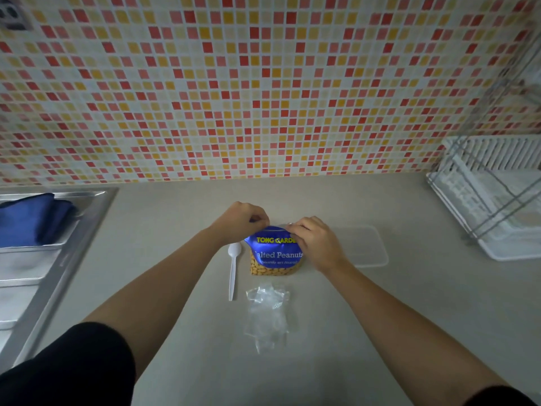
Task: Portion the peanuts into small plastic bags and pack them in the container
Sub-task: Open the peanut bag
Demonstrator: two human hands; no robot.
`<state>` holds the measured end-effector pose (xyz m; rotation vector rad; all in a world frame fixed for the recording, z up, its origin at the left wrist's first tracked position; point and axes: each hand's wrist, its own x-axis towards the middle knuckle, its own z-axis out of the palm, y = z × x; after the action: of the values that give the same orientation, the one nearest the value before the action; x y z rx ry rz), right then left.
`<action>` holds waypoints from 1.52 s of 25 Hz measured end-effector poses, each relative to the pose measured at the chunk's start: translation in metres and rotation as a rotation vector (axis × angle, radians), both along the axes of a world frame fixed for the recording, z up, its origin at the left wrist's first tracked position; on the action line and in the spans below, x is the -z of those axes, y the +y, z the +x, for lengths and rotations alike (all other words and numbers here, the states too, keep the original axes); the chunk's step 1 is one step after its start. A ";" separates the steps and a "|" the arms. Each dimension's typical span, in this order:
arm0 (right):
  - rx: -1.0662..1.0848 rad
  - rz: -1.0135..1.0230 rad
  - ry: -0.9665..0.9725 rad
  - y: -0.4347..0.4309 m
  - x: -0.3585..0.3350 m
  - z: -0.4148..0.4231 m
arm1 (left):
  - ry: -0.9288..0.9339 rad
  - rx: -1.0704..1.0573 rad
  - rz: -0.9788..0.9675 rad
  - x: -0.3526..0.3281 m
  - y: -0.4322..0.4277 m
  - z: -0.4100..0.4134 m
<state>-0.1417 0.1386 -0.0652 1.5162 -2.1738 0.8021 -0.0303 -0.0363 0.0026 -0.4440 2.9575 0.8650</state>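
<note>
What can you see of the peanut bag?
The peanut bag is a glossy blue plastic packet printed "Salted Peanuts", with a clear lower window showing peanuts. It lies on the counter between the spoon and container. The left hand and right hand pinch its top edge.

Blue-and-yellow peanut packet (275, 253), white spoon (233, 271), red, orange and white mosaic wall tiles (234, 83).
</note>
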 end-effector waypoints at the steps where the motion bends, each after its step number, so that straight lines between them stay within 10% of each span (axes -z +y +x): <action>1: -0.015 -0.005 -0.027 -0.001 -0.001 -0.001 | -0.011 0.011 0.006 -0.001 -0.001 -0.003; 14: -0.117 0.051 -0.147 -0.010 -0.005 -0.017 | -0.264 0.012 0.337 -0.008 -0.004 -0.036; 38: -0.068 0.298 -0.114 -0.016 -0.023 -0.023 | 0.031 0.067 -0.142 0.010 0.010 -0.036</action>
<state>-0.1650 0.1227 -0.0423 1.7315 -2.4245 0.6191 -0.0667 -0.0259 -0.0071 -0.3367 3.0546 0.6639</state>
